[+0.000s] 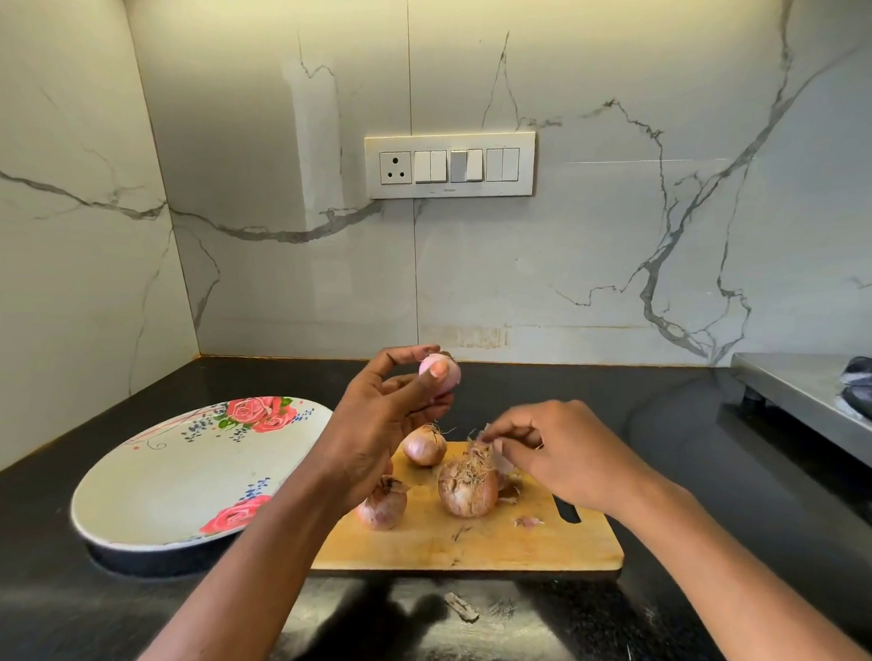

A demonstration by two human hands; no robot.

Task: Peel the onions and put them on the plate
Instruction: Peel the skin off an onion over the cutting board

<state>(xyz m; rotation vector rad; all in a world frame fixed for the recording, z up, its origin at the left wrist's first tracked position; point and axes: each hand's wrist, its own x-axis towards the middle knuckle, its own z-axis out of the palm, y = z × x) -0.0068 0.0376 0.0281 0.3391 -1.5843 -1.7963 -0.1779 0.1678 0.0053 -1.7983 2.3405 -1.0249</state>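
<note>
- Now the left hand [384, 418] holds a peeled onion [439, 373] up above the desk [31, 587], thumb and fingertips curled round it; the pale bulb sits at about 12 o'clock from the palm.
- The plate [163, 493] lies at roughly 8 o'clock from that onion, well apart and lower, and the left hand is plainly the nearer one to it. I'd judge the coming move to be a carry down and leftward.
- I cannot tell the onion's long axis for sure; a darker end shows at its upper right.
- The right hand [564, 453] is over the cutting board [539, 543], its fingers pinching a scrap of onion skin [489, 439].
- Three unpeeled onions rest on the board: a large onion [467, 488] with its roots facing up, a small onion [424, 446] at its 11 o'clock, and another small onion [383, 504] at its 9 o'clock.
</note>
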